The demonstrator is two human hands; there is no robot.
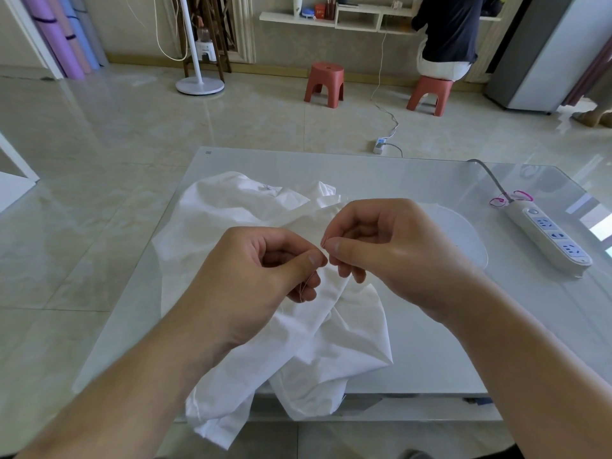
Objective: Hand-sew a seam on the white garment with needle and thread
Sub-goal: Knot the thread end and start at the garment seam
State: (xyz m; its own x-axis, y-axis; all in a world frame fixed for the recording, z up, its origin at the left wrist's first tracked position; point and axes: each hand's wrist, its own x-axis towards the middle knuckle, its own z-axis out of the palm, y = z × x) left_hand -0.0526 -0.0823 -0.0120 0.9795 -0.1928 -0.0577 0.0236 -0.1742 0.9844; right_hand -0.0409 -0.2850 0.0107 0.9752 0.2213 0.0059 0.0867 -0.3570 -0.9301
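1. Glossy pale floor tiles surround a low glass-topped table (414, 180), on which a crumpled white cotton garment (231, 210) is spread, its near end hanging over the table's front edge.
2. A fold of the garment is raised between both hands at the table's middle.
3. The left hand (265, 270) is curled, thumb pressed to forefinger; a thin white thread (303, 291) is seen at its fingers.
4. The right hand (381, 246) is curled, its thumb and forefinger pinching something too small to tell.
5. A white power strip (549, 240) lies at the table's right.
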